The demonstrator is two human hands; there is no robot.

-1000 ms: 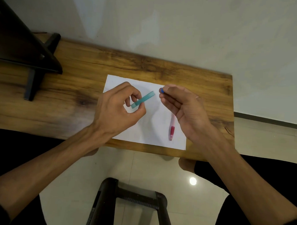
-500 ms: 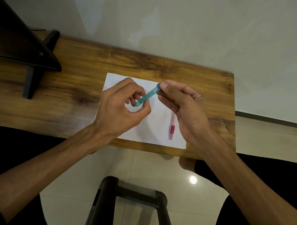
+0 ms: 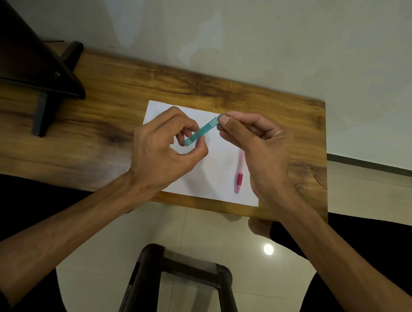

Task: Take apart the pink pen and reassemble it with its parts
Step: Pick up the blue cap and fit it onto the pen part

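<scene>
My left hand [image 3: 162, 151] pinches the lower end of a teal pen barrel [image 3: 200, 132], held slanted above a white sheet of paper [image 3: 213, 177]. My right hand [image 3: 255, 143] pinches a small blue end piece [image 3: 221, 115] against the barrel's upper end. The pink pen [image 3: 239, 178] lies on the paper below my right hand, its red grip and tip pointing toward me; its upper part is hidden behind my right hand.
The paper lies on a wooden table [image 3: 107, 118] against a pale wall. A dark stand [image 3: 43, 78] sits on the table's far left. A dark stool frame [image 3: 183, 272] stands on the tiled floor below the table's near edge.
My right hand moved left and brought the blue end piece onto the upper end of the teal barrel. The pink pen has stayed where it was.
</scene>
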